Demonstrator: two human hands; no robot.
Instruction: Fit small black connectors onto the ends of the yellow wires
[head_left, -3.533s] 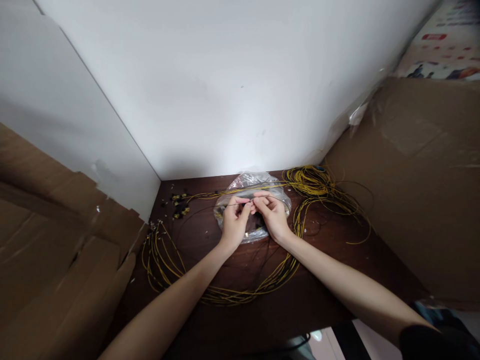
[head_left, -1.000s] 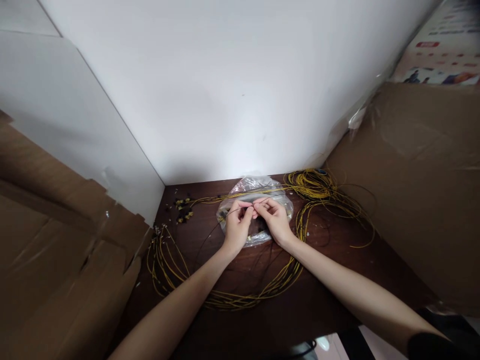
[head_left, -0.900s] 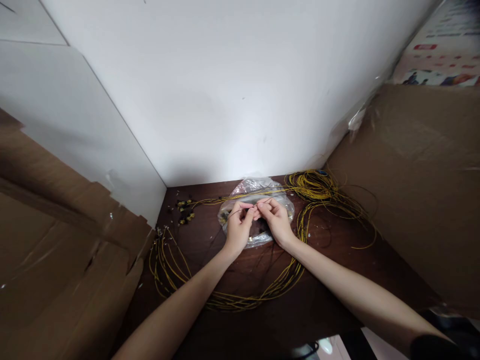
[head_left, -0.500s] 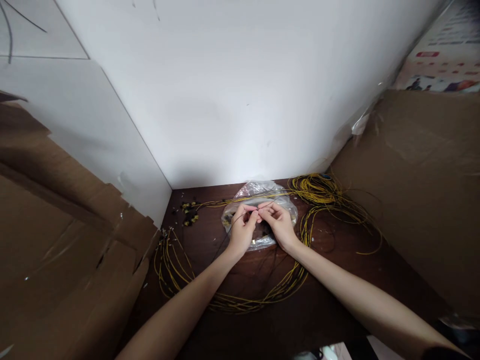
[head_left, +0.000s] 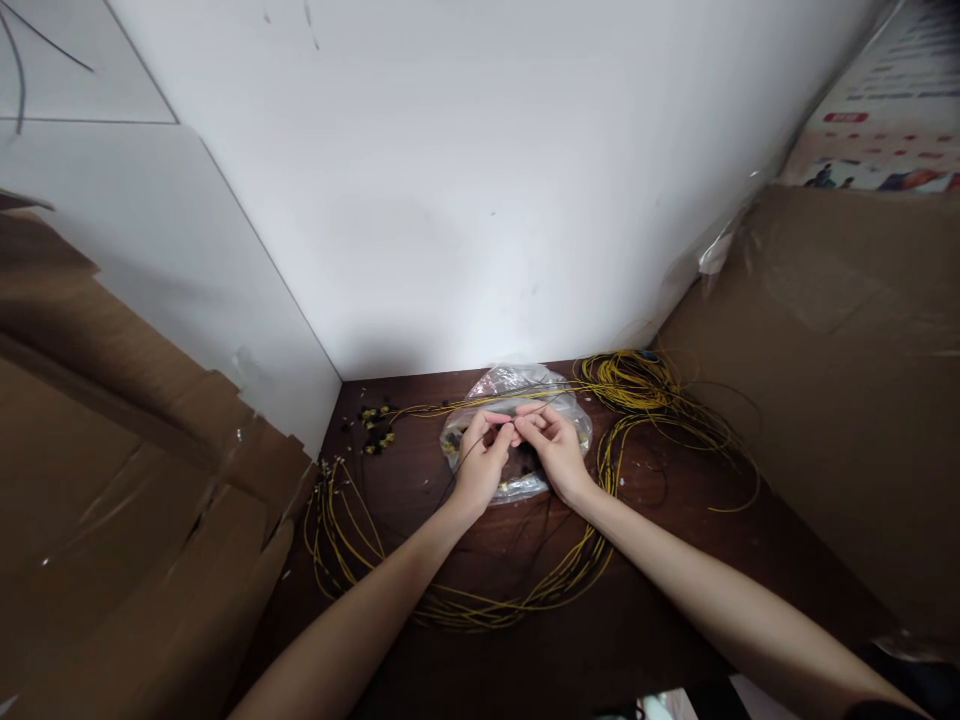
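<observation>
My left hand point(head_left: 482, 455) and my right hand point(head_left: 553, 447) meet fingertip to fingertip above a clear plastic bag point(head_left: 521, 487). Both pinch a thin dark wire point(head_left: 470, 450), which trails down past the left wrist and up beyond the right fingers. Whatever small part sits between the fingertips is too tiny to make out. Yellow and black wires point(head_left: 495, 612) curve in a wide loop on the brown table around my forearms. More wires run straight behind the bag toward several small black and yellow pieces point(head_left: 377, 428) at the left.
A tangled coil of yellow wire point(head_left: 630, 380) lies at the back right. Cardboard point(head_left: 135, 450) stands on the left, and a cardboard box point(head_left: 847, 380) on the right. A white wall point(head_left: 480, 200) closes off the back. Small bits are scattered on the table point(head_left: 416, 480).
The hands stay pinched together over the bag with barely any movement. The whole view has shifted very slightly.
</observation>
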